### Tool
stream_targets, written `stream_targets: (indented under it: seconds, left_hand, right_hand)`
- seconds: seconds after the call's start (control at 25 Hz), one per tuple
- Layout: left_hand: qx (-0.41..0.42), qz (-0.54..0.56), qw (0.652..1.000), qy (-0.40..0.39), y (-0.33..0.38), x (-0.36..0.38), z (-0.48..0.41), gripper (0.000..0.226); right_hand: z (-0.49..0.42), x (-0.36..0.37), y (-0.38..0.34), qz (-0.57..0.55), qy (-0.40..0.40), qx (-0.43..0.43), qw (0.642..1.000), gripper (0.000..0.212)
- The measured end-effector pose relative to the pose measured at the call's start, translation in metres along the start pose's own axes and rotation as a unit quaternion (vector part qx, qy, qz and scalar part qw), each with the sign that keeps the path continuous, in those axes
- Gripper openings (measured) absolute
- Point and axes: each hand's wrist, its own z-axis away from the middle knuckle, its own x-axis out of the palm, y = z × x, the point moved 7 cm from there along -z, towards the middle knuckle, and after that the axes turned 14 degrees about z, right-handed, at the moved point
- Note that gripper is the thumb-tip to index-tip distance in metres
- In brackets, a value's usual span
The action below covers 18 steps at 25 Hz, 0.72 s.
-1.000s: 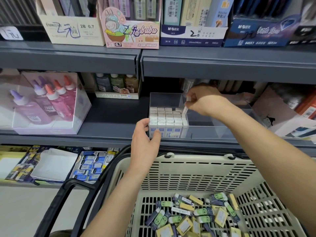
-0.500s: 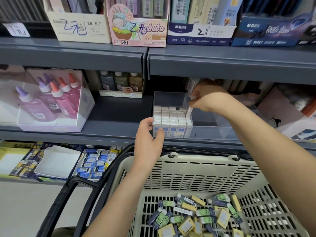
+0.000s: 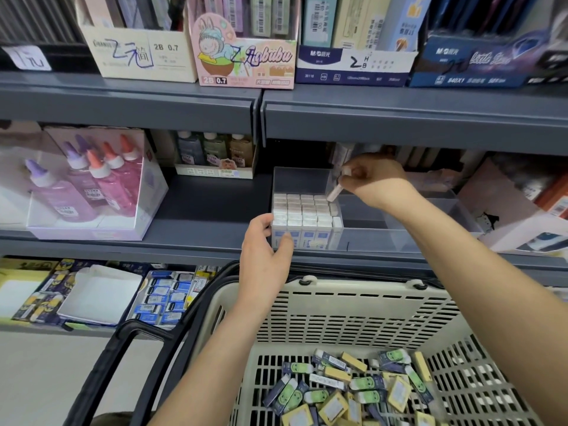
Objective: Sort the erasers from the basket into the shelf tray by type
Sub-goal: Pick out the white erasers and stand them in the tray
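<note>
Over the clear tray [image 3: 399,238], two hands, one eraser [image 3: 334,192] pinched.

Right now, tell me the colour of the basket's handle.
Black, on a cream slotted basket; the handle shows best in the head view.

Right hand [image 3: 373,179] has lifted from the right-hand edge of the packed eraser block in the clear tray [image 3: 399,238] and now sits higher. The white eraser [image 3: 335,192] pinched in its fingertips now hangs tilted above that edge instead of standing against it.
</note>
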Motion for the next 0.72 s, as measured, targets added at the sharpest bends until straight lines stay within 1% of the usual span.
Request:
stream_targets:
  seconds: [0.04, 0.08, 0.12, 0.16, 0.24, 0.28, 0.32, 0.36, 0.4, 0.48, 0.52, 0.56, 0.64, 0.72]
  left_hand:
    - [0.005, -0.012, 1.0, 0.006, 0.001, 0.0, 0.001, 0.037]
    - [0.022, -0.029, 0.999, 0.013, 0.005, 0.0, 0.002, 0.04]
    - [0.051, -0.046, 0.998, 0.015, 0.01, 0.0, 0.004, 0.043]
    - [0.083, -0.059, 0.995, 0.007, 0.016, 0.003, 0.007, 0.046]
    - [0.124, -0.062, 0.99, -0.028, 0.022, 0.01, 0.013, 0.047]
    - [0.131, -0.054, 0.989, -0.038, 0.023, 0.011, 0.014, 0.043]
    - [0.134, -0.047, 0.989, -0.036, 0.024, 0.01, 0.014, 0.036]
    - [0.133, -0.041, 0.99, -0.025, 0.023, 0.008, 0.014, 0.031]
    - [0.124, -0.034, 0.992, -0.012, 0.022, 0.005, 0.012, 0.026]
    - [0.095, -0.012, 0.995, 0.007, 0.019, 0.001, 0.009, 0.019]
    - [0.085, -0.002, 0.996, 0.01, 0.017, 0.0, 0.008, 0.018]
    - [0.08, 0.005, 0.997, 0.011, 0.017, 0.0, 0.007, 0.017]
    - [0.079, 0.004, 0.997, 0.01, 0.015, 0.002, 0.007, 0.019]
    - [0.08, 0.002, 0.997, 0.009, 0.014, 0.003, 0.007, 0.02]
  right_hand:
    - [0.005, -0.001, 0.004, -0.088, 0.016, 0.021, 0.996, 0.004]
    - [0.012, -0.001, 0.004, -0.189, 0.017, 0.028, 0.982, 0.005]
    - [0.02, 0.001, -0.001, -0.261, 0.006, 0.014, 0.965, 0.011]
    - [0.03, 0.005, -0.01, -0.289, -0.022, -0.02, 0.957, 0.015]
    - [0.052, 0.019, -0.034, -0.27, -0.107, -0.103, 0.951, 0.014]
    - [0.06, 0.027, -0.041, -0.261, -0.143, -0.13, 0.946, 0.012]
    - [0.064, 0.032, -0.044, -0.259, -0.163, -0.141, 0.941, 0.011]
    - [0.061, 0.034, -0.041, -0.255, -0.162, -0.133, 0.944, 0.014]
    - [0.052, 0.034, -0.031, -0.239, -0.14, -0.104, 0.955, 0.018]
    - [0.032, 0.03, -0.005, -0.154, -0.084, -0.01, 0.984, 0.022]
    - [0.023, 0.032, 0.006, -0.101, -0.076, 0.029, 0.992, 0.025]
    - [0.015, 0.036, 0.012, -0.054, -0.079, 0.044, 0.994, 0.026]
    - [0.002, 0.053, 0.01, 0.038, -0.111, 0.019, 0.993, 0.028]
    - [-0.003, 0.069, 0.004, 0.131, -0.15, 0.0, 0.98, 0.033]
